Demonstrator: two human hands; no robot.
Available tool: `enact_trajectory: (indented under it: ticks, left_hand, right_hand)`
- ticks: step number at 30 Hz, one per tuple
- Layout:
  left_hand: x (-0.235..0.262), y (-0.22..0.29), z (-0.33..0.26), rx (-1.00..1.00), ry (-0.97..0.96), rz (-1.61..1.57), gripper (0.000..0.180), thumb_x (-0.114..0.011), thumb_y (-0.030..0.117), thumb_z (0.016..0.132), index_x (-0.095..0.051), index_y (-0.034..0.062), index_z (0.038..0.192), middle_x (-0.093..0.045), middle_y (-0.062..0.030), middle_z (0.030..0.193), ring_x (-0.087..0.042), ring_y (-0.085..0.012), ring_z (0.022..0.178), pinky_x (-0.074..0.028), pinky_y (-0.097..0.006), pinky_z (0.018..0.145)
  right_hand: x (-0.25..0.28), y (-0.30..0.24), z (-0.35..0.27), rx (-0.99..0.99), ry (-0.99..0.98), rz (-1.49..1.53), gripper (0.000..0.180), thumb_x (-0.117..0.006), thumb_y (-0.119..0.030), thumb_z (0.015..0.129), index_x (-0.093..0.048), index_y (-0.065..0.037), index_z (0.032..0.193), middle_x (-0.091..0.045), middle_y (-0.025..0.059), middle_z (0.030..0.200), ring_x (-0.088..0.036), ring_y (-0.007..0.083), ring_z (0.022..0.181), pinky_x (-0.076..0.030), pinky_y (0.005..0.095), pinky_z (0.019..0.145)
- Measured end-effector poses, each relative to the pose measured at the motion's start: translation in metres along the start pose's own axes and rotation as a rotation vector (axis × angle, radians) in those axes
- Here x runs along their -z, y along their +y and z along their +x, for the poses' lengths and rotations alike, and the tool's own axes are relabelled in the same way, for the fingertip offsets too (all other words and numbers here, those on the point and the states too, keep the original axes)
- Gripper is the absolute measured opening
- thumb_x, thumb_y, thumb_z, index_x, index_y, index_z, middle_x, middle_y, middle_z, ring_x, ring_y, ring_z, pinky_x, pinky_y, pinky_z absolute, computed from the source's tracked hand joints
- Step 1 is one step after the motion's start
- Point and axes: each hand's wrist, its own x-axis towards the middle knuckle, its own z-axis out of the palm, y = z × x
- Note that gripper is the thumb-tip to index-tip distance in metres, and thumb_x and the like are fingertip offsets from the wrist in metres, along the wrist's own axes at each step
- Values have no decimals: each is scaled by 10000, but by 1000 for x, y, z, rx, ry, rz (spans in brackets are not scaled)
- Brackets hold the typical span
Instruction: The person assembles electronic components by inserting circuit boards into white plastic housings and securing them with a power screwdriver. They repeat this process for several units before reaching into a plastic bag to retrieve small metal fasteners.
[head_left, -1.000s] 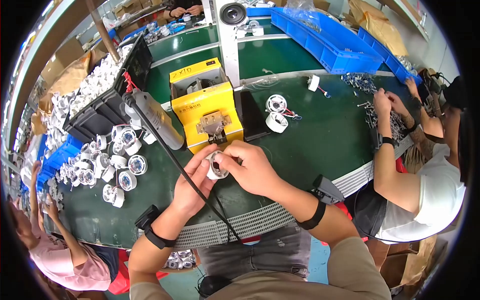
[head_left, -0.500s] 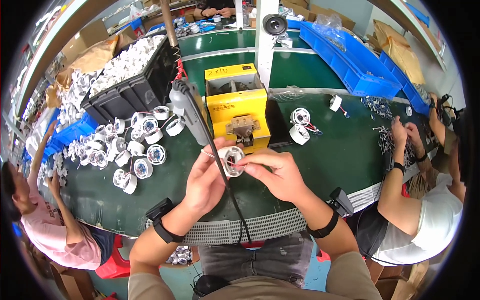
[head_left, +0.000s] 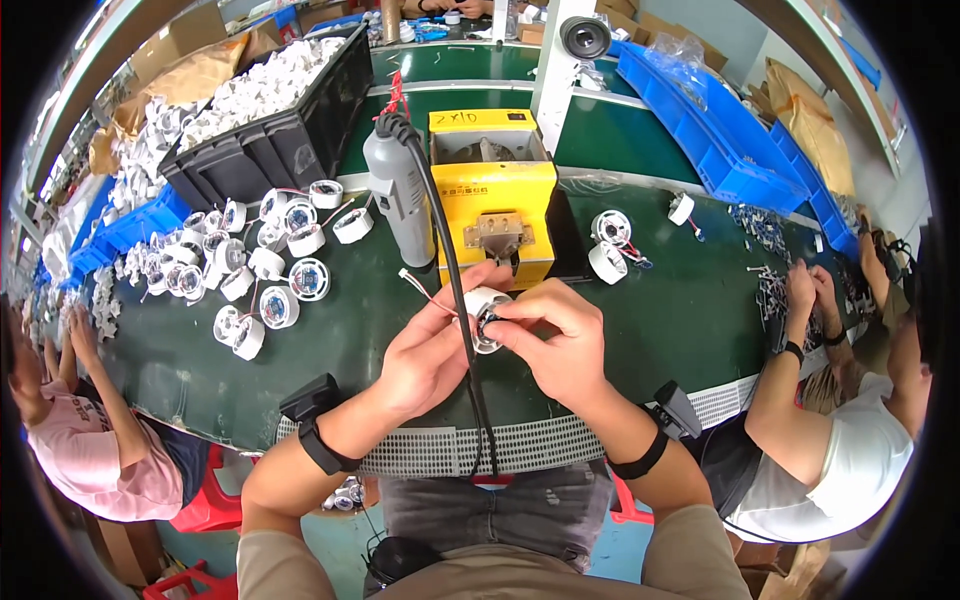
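Note:
My left hand [head_left: 422,362] is closed around a small white round housing [head_left: 484,298], its open face turned toward my right hand. Thin wires with a white plug [head_left: 405,275] stick out past the left fingers. With thumb and forefinger, my right hand [head_left: 562,340] pinches a small dark blue circuit board [head_left: 487,321] at the opening of the housing; the fingertips partly cover it. A black cable [head_left: 462,300] hangs in front of the left fingertips. Just beyond both hands stands a yellow machine [head_left: 490,205] with a metal fixture on its front.
A grey power screwdriver [head_left: 400,195] hangs left of the machine. Many white housings [head_left: 268,265] lie at left, below a black bin [head_left: 270,140] of white parts. Two more housings [head_left: 608,262] lie at right, near a blue tray [head_left: 705,140]. Co-workers sit on both sides.
The right fingers have moved from the red wires inside the housing to the dark blue board at its opening. The plugged wires now point up and left. The whole view has shifted slightly.

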Motion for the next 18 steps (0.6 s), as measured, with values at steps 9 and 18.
enact_trajectory:
  ticks: [9, 18]
  left_hand:
    - [2, -7, 3, 9, 3, 500, 638, -477, 159, 980, -105, 77, 1491, -309, -79, 1445, -357, -184, 1292, -283, -357, 1084]
    - [26, -11, 5, 348, 338, 344, 414, -479, 51, 930, -377, 22, 1331, -535, -116, 1195, -585, -187, 1054, -554, -343, 845]
  right_hand:
    - [-12, 10, 2, -148, 63, 312, 305, -677, 66, 791, -541, 12, 1058, -608, 67, 910, -637, 158, 820, -533, 263, 682]
    - [-41, -12, 49, 155, 140, -383, 481, -759, -144, 747, -553, 13, 1153, -627, 160, 1057, -640, 266, 975, -515, 349, 825]
